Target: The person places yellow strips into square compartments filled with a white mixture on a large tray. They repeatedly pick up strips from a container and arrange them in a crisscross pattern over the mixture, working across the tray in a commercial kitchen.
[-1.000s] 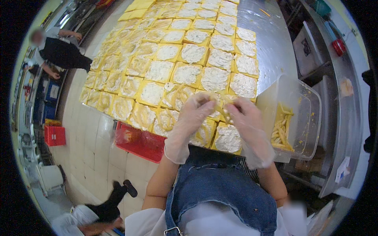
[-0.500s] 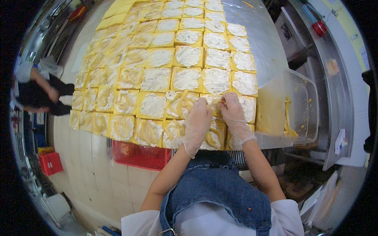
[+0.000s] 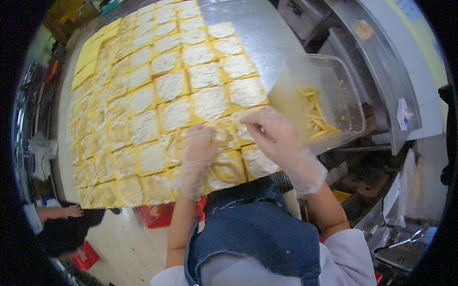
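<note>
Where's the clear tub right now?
In the head view, the clear tub is on the right, beside the yellow squares and the gloved right hand.

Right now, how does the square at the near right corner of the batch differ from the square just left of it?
The corner square shows white spread and no strips, while the neighbouring square has curved yellow strips over its white spread. The corner square lies by the right hand and closer to the clear tub; the neighbouring square lies by the left hand. Both are yellow-edged and sit in the nearest row.
</note>
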`<move>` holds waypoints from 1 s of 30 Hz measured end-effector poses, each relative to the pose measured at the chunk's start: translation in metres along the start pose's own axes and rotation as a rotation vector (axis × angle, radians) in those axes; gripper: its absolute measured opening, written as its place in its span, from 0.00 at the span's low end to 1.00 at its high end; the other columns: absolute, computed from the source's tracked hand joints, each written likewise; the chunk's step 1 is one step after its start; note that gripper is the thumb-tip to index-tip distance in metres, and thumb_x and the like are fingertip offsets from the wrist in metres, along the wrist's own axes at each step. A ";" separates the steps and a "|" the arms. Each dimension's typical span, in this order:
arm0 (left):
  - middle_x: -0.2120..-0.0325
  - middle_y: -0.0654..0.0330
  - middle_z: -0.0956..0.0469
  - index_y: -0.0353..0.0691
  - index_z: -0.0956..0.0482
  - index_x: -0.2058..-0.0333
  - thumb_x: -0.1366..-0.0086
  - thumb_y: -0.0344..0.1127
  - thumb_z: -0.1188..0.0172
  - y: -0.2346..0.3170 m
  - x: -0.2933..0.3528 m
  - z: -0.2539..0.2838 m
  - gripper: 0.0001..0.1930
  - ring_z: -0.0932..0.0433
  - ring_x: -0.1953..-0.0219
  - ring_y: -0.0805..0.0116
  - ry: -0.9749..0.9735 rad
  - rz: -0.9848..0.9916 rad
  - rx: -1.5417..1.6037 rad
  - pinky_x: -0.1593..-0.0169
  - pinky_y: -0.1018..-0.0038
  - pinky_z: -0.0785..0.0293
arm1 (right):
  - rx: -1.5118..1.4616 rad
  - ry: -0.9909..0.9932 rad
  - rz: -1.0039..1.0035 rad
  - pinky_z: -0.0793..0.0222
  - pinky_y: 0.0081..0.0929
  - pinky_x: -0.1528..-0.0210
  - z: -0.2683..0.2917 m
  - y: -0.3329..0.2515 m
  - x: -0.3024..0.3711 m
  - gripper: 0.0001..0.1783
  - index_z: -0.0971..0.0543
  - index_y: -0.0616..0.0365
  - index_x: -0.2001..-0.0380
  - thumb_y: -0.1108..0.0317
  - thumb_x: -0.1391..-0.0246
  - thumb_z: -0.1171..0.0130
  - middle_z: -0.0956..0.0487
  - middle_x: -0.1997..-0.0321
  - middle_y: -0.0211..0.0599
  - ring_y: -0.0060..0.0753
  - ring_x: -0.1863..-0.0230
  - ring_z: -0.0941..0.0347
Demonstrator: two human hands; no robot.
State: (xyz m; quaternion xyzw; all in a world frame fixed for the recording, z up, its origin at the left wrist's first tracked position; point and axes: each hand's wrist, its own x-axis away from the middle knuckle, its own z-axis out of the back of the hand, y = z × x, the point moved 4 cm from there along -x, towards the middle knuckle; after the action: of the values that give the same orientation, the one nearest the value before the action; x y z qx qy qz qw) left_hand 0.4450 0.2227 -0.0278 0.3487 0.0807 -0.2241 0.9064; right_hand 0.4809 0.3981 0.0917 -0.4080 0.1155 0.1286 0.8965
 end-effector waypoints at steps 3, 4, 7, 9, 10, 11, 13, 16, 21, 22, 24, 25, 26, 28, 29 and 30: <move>0.72 0.52 0.27 0.38 0.27 0.72 0.56 0.28 0.41 0.001 -0.004 0.002 0.10 0.30 0.63 0.52 -0.088 -0.038 0.012 0.58 0.61 0.34 | -0.033 0.051 -0.121 0.32 0.32 0.58 0.084 0.014 0.005 0.07 0.23 0.59 0.68 0.73 0.50 0.47 0.24 0.69 0.43 0.44 0.63 0.27; 0.72 0.53 0.27 0.38 0.28 0.72 0.55 0.28 0.40 0.003 -0.006 0.003 0.10 0.30 0.63 0.52 -0.105 -0.022 0.009 0.58 0.62 0.34 | 0.049 0.015 -0.293 0.31 0.33 0.58 0.109 0.036 0.000 0.07 0.22 0.58 0.67 0.73 0.52 0.47 0.24 0.68 0.44 0.44 0.62 0.27; 0.69 0.53 0.28 0.38 0.29 0.71 0.53 0.29 0.39 0.013 -0.013 0.008 0.10 0.30 0.62 0.54 -0.047 0.120 -0.109 0.58 0.65 0.35 | 0.436 -0.298 -0.474 0.31 0.32 0.60 0.152 0.112 -0.019 0.09 0.22 0.60 0.68 0.72 0.55 0.44 0.23 0.66 0.47 0.45 0.63 0.26; 0.68 0.54 0.29 0.38 0.29 0.70 0.51 0.29 0.40 0.025 -0.018 0.015 0.09 0.30 0.62 0.57 0.024 0.169 -0.111 0.58 0.66 0.35 | 0.701 -0.588 -0.356 0.31 0.34 0.59 0.141 0.155 -0.015 0.12 0.22 0.62 0.68 0.70 0.59 0.42 0.23 0.66 0.49 0.47 0.63 0.26; 0.67 0.54 0.30 0.38 0.29 0.69 0.49 0.30 0.40 0.032 -0.020 0.018 0.09 0.30 0.62 0.58 0.052 0.196 -0.118 0.58 0.67 0.35 | 0.834 -0.781 -0.290 0.32 0.36 0.58 0.131 0.173 -0.008 0.13 0.23 0.63 0.68 0.68 0.60 0.42 0.23 0.66 0.50 0.48 0.62 0.26; 0.67 0.55 0.30 0.38 0.29 0.69 0.48 0.30 0.40 0.040 -0.020 0.021 0.09 0.31 0.62 0.59 0.093 0.253 -0.105 0.58 0.68 0.35 | 0.822 -0.898 -0.164 0.32 0.36 0.58 0.121 0.184 0.001 0.13 0.23 0.63 0.70 0.68 0.61 0.41 0.23 0.66 0.50 0.48 0.62 0.26; 0.67 0.56 0.30 0.38 0.29 0.69 0.46 0.31 0.41 0.056 -0.019 0.028 0.08 0.31 0.62 0.62 0.192 0.356 -0.076 0.58 0.69 0.35 | 0.832 -1.128 -0.100 0.30 0.35 0.61 0.097 0.199 0.023 0.07 0.22 0.61 0.77 0.70 0.60 0.44 0.22 0.68 0.49 0.46 0.63 0.25; 0.67 0.58 0.30 0.38 0.28 0.68 0.43 0.33 0.42 0.082 -0.017 0.029 0.07 0.31 0.62 0.65 0.259 0.455 -0.008 0.57 0.71 0.35 | 0.776 -1.090 -0.360 0.29 0.35 0.62 0.078 0.212 0.036 0.12 0.24 0.61 0.72 0.67 0.63 0.40 0.23 0.66 0.48 0.47 0.62 0.25; 0.66 0.56 0.29 0.37 0.27 0.67 0.44 0.28 0.43 0.110 -0.011 0.015 0.06 0.31 0.61 0.63 0.300 0.545 0.005 0.60 0.71 0.32 | 0.724 -0.808 0.268 0.28 0.37 0.64 0.058 0.193 0.033 0.23 0.30 0.62 0.60 0.68 0.63 0.38 0.27 0.65 0.46 0.46 0.60 0.28; 0.66 0.56 0.29 0.37 0.27 0.67 0.44 0.28 0.43 0.113 -0.010 0.013 0.06 0.31 0.60 0.63 0.314 0.538 -0.007 0.60 0.72 0.32 | 0.650 -0.881 0.394 0.28 0.38 0.63 0.051 0.190 0.039 0.23 0.31 0.61 0.60 0.68 0.61 0.39 0.28 0.64 0.46 0.45 0.60 0.29; 0.66 0.57 0.29 0.37 0.27 0.68 0.44 0.29 0.43 0.118 -0.010 0.008 0.05 0.31 0.61 0.63 0.297 0.543 0.009 0.60 0.72 0.32 | 0.581 -1.027 0.434 0.29 0.38 0.62 0.040 0.191 0.046 0.20 0.32 0.60 0.59 0.69 0.59 0.42 0.29 0.63 0.46 0.45 0.59 0.30; 0.67 0.57 0.29 0.38 0.27 0.68 0.44 0.29 0.42 0.121 -0.011 0.006 0.05 0.30 0.61 0.63 0.293 0.534 0.013 0.60 0.72 0.32 | 0.590 -1.107 0.350 0.30 0.38 0.62 0.033 0.196 0.047 0.18 0.31 0.60 0.60 0.70 0.57 0.43 0.29 0.63 0.47 0.44 0.58 0.30; 0.67 0.57 0.29 0.38 0.27 0.68 0.44 0.29 0.42 0.124 -0.013 0.005 0.05 0.30 0.61 0.63 0.289 0.524 0.016 0.59 0.72 0.32 | 0.543 -1.146 0.317 0.30 0.37 0.61 0.029 0.197 0.046 0.16 0.31 0.59 0.60 0.70 0.56 0.45 0.29 0.62 0.47 0.44 0.57 0.31; 0.67 0.57 0.29 0.38 0.27 0.68 0.44 0.29 0.43 0.133 -0.018 0.005 0.05 0.30 0.61 0.64 0.282 0.505 0.015 0.60 0.72 0.32 | 0.330 -1.135 0.383 0.31 0.34 0.61 0.036 0.199 0.027 0.16 0.31 0.59 0.59 0.69 0.53 0.47 0.29 0.63 0.46 0.39 0.60 0.30; 0.67 0.58 0.29 0.38 0.27 0.68 0.44 0.29 0.43 0.137 -0.022 0.005 0.05 0.30 0.61 0.64 0.269 0.522 0.020 0.60 0.72 0.31 | 0.259 -1.140 0.385 0.32 0.32 0.61 0.041 0.199 0.017 0.16 0.31 0.59 0.59 0.68 0.52 0.47 0.29 0.64 0.46 0.36 0.62 0.30; 0.67 0.57 0.29 0.38 0.27 0.68 0.44 0.29 0.43 0.145 -0.028 0.007 0.05 0.30 0.61 0.64 0.280 0.481 0.037 0.60 0.72 0.31 | 0.122 -1.133 0.308 0.32 0.29 0.62 0.049 0.198 0.005 0.15 0.31 0.59 0.58 0.68 0.51 0.48 0.29 0.65 0.43 0.33 0.63 0.30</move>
State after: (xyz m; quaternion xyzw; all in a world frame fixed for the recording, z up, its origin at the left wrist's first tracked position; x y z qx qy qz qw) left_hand 0.4870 0.3227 0.0721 0.4021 0.1159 0.0463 0.9070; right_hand 0.4259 0.5612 -0.0175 -0.2021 -0.3163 0.4483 0.8112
